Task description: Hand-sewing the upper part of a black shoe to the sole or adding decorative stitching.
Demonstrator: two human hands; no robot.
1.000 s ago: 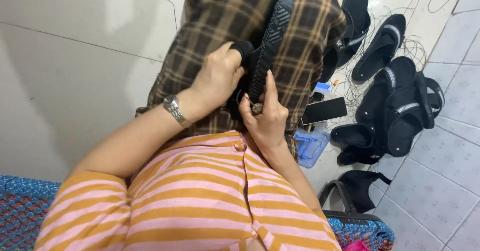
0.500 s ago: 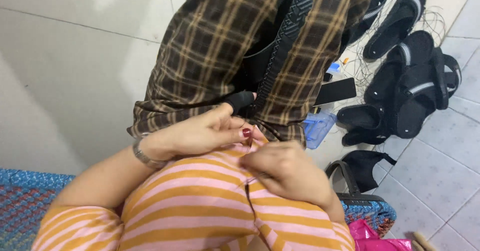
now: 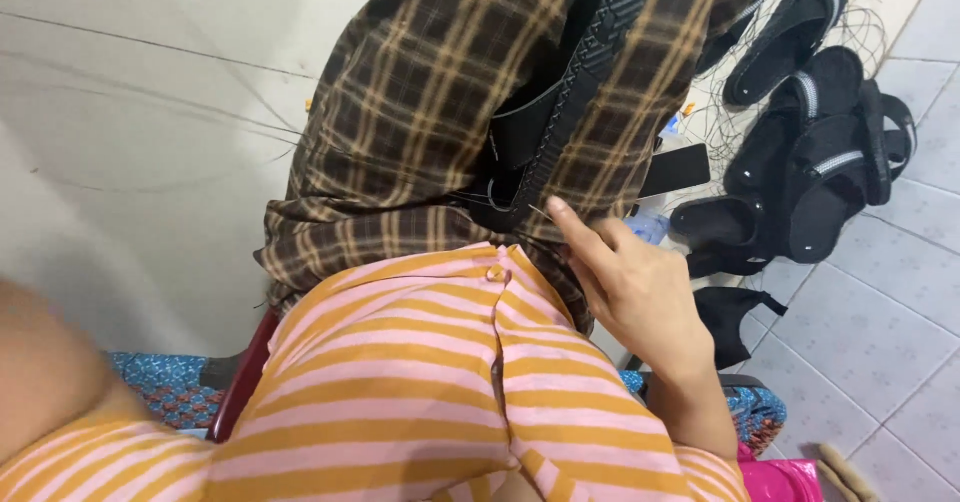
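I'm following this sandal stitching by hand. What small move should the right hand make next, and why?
Probably close the thumb and forefinger of the right hand on the needle and draw it out. Its fingertips sit right at the thin needle, which pokes from the edge of the black sandal strap lying on the plaid lap. Only the left forearm shows, so the right hand must do it alone.

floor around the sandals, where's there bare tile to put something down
Bare tile floor lies lower right, bordered by the black sandals above and the pink bag below. The pale floor left of the plaid-clad lap is bare too, crossed only by thin threads. It is crowded between the right hand, the dark phone and the sandals.
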